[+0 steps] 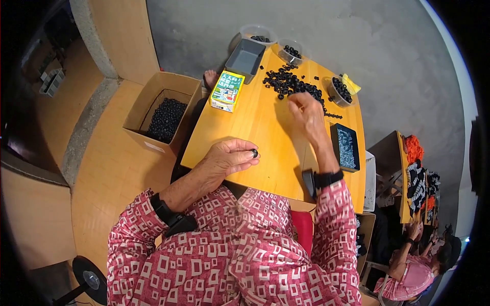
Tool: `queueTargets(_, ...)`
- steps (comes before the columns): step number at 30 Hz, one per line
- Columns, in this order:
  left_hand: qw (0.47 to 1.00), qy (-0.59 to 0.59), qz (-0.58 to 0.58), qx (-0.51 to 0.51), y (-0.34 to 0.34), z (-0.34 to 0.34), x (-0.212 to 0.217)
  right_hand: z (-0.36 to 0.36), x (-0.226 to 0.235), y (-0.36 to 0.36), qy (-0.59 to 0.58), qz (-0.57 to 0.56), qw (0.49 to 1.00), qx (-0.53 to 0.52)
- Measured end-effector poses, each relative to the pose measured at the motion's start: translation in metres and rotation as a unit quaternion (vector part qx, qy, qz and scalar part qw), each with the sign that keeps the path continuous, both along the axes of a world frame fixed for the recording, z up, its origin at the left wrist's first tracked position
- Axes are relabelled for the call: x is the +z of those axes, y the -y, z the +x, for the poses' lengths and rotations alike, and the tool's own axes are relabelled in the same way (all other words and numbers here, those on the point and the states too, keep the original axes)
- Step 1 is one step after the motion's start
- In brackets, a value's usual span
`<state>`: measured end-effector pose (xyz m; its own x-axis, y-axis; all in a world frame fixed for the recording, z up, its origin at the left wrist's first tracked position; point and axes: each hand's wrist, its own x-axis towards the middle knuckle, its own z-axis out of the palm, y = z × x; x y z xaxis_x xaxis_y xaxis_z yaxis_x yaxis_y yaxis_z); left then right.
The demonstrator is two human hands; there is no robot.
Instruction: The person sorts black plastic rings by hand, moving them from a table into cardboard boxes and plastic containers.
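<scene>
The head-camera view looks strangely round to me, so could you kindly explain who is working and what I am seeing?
There is no robot here, just a person's two bare hands. The single picture comes from a wide fisheye camera on their head, looking down, so straight edges bend and its left is the person's left.

The left hand pinches a small black part. The right hand is near a pile of black parts; whether it holds one, I cannot tell.

The yellow wooden table also bears a green-and-yellow carton, a gray tray and a dark tray of small pale pieces. Clear round tubs sit around its far edges. A cardboard box of black parts stands at the left.
</scene>
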<state>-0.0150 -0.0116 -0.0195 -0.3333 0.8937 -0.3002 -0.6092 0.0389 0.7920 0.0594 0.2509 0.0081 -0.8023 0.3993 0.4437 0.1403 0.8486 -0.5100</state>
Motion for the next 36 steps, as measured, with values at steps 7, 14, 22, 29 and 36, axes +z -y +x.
queueTargets(7,1.0,0.009,0.0,0.013,0.003,-0.002,-0.002,-0.079,-0.015,-0.018,0.077,0.239,0.968,-0.001)
queueTargets(14,1.0,0.007,0.014,0.018,0.001,-0.004,0.001,-0.108,-0.04,-0.014,0.118,0.324,0.939,-0.01)
queueTargets(22,1.0,-0.009,0.009,0.026,0.002,-0.005,0.001,-0.076,-0.046,0.002,0.077,0.258,0.963,-0.004)
queueTargets(29,0.999,-0.005,0.006,0.032,0.002,-0.005,-0.001,-0.001,-0.011,0.043,0.035,0.16,0.986,0.028)
queueTargets(36,1.0,-0.002,-0.007,0.025,0.0,-0.005,-0.005,0.046,-0.022,0.06,0.096,0.119,0.987,0.045)
